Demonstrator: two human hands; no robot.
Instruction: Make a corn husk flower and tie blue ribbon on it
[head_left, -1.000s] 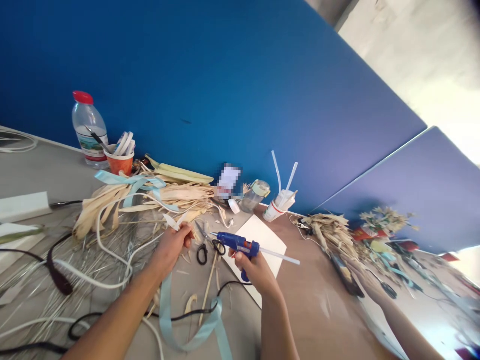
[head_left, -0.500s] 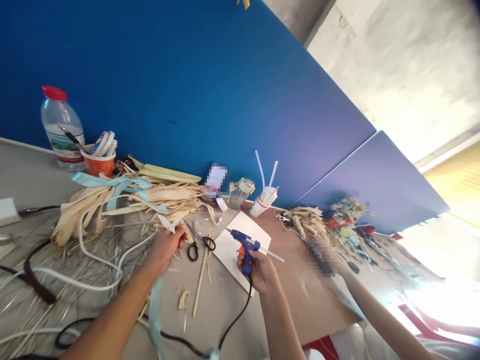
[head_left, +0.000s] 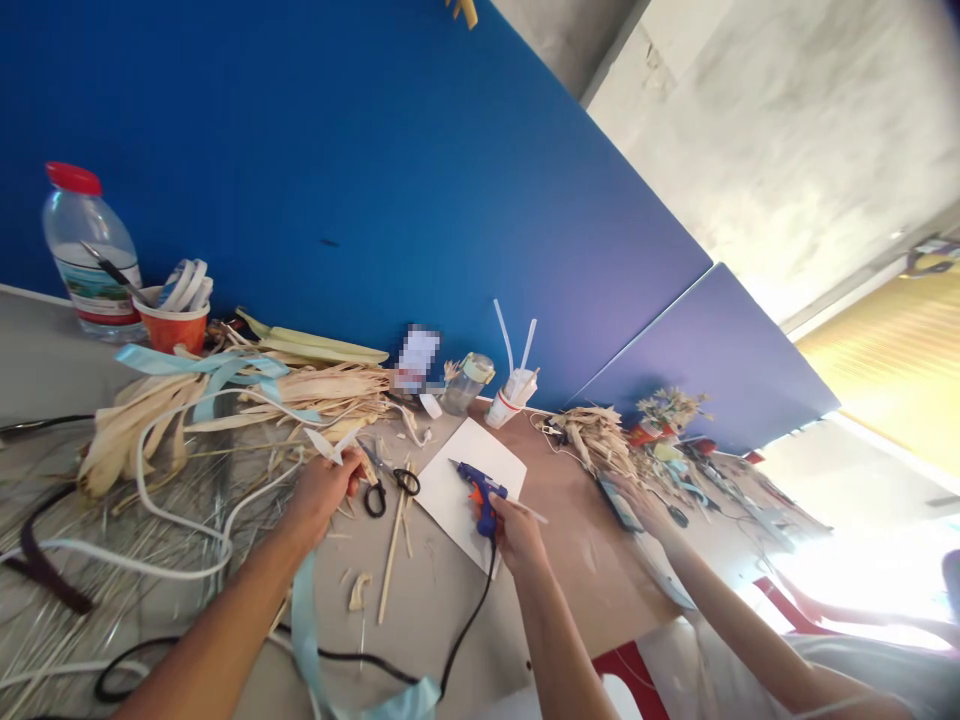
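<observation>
My left hand [head_left: 321, 492] is closed on a pale, petal-like piece of dried husk [head_left: 327, 446], whose pointed ends stick up past the fingers. Beside it lie scissors [head_left: 376, 499] with black handles. In my right hand [head_left: 520, 540] is a blue hot glue gun [head_left: 480, 486], held by its handle end. Its nozzle points left over a white sheet [head_left: 510, 462]; whether it touches the sheet I cannot tell. A clear glue stick pokes out of the gun's rear, and a black cord runs down from the handle.
Dried husks [head_left: 341, 392] and light blue ribbon [head_left: 217, 375] lie at the back left, near an orange cup [head_left: 174, 328] and a bottle [head_left: 94, 265]. A jar [head_left: 469, 385] and a cup of glue sticks [head_left: 506, 405] stand behind the sheet. A co-worker's hand [head_left: 637, 505] holds a phone at right.
The view has shifted slightly to the right. My right fingers now sit farther back on the glue gun, off its trigger. My left hand keeps the husk piece.
</observation>
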